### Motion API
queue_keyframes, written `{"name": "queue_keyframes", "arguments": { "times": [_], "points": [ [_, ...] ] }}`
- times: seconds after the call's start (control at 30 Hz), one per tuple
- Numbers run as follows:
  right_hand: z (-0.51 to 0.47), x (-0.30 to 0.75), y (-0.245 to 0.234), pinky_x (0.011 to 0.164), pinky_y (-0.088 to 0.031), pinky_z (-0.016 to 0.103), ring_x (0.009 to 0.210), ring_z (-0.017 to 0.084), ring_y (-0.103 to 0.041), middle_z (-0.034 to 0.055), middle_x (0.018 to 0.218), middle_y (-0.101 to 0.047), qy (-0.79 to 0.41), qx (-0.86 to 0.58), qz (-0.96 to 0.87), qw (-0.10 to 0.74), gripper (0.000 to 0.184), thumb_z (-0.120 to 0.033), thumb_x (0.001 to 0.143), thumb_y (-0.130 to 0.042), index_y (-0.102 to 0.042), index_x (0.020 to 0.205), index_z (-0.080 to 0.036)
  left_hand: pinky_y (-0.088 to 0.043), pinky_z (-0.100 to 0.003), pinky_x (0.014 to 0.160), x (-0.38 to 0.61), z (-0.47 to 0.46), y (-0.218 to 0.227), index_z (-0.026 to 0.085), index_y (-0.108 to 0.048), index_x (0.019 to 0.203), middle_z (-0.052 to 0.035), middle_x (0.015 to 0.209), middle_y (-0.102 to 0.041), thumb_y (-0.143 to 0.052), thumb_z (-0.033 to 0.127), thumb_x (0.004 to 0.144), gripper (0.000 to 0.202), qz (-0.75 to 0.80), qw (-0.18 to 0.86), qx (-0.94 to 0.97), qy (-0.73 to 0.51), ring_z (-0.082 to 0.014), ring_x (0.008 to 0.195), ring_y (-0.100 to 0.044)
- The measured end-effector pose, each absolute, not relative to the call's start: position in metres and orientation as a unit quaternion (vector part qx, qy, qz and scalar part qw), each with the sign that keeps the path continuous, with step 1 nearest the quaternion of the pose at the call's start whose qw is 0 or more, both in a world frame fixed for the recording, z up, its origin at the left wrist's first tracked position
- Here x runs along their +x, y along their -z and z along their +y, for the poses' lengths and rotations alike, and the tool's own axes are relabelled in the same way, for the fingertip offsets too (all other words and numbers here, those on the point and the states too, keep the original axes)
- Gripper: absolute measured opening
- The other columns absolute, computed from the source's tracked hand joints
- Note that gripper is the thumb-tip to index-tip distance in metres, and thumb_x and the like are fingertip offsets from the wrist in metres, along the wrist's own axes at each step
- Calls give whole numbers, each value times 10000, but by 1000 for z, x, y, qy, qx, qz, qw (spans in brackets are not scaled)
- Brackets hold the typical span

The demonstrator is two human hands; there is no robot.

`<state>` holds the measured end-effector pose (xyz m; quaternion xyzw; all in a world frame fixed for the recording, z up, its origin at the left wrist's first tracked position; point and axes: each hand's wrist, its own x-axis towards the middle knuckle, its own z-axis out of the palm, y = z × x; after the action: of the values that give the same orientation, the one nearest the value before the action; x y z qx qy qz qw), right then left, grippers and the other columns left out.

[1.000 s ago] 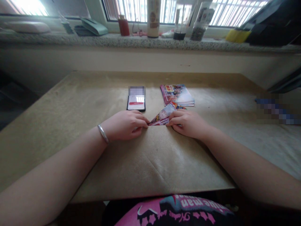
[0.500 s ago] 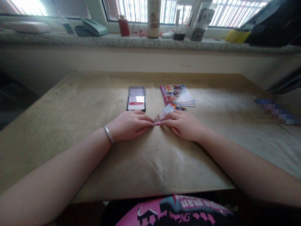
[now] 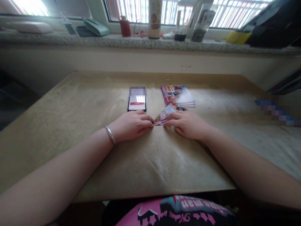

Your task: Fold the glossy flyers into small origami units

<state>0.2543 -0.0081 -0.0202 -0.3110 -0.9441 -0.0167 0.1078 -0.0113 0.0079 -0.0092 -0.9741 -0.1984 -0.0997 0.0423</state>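
A folded piece of colourful printed paper (image 3: 164, 115) lies on the brown paper-covered table (image 3: 150, 163), pointing away to the right. My left hand (image 3: 130, 125), with a silver bracelet on the wrist, pinches the paper's near corner with closed fingers. My right hand (image 3: 188, 124) lies over the paper's right side, its fingers pressing down on the fold. The two hands almost touch at the corner. Most of the paper's right part is hidden under my right hand.
A phone (image 3: 136, 103) with a lit screen lies just beyond my left hand. A stack of colourful leaflets (image 3: 177, 94) sits beyond my right hand. Bottles and cups (image 3: 154, 18) stand on the stone windowsill behind the table. A blurred object (image 3: 275, 110) lies at the right.
The paper has been folded narrower. My hands have drawn closer together at its near corner, the left one shifting right. The last half second shows almost no movement.
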Motion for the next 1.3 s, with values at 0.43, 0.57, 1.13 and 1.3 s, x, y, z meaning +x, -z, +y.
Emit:
{"name": "queue_keyframes", "arguments": {
  "times": [0.43,0.57,1.13,1.3],
  "points": [
    [-6,273,13,780,-463,301,896,181,-660,-12,1051,-717,-5,-339,-934,110,368,-55,754,-486,-737,919,-267,-504,-335,839,-17,9,3,178,-672,942,-56,1173,-661,-498,245,865,201,-174,8,-982,75,-203,989,-598],
    [-6,279,9,714,-463,280,832,169,-665,-7,982,-729,-11,-361,-928,96,351,-63,753,-484,-752,856,-265,-503,-352,860,-19,10,3,168,-667,949,-62,1188,-654,-494,260,862,214,-173,-1,-982,74,-215,1017,-592],
    [6,311,7,801,-478,277,827,146,-652,-6,949,-716,-95,-379,-918,70,364,-65,720,-443,-752,790,-246,-512,-337,889,-22,13,3,175,-686,931,-39,1099,-697,-450,264,892,256,-161,-17,-982,101,-200,1012,-621],
    [6,311,6,795,-476,292,825,160,-652,-14,924,-727,-82,-385,-917,64,337,-70,701,-445,-734,721,-243,-520,-326,859,-21,11,3,177,-681,913,-37,1085,-702,-437,281,899,265,-174,-15,-979,104,-198,1002,-625]
  ]
}}
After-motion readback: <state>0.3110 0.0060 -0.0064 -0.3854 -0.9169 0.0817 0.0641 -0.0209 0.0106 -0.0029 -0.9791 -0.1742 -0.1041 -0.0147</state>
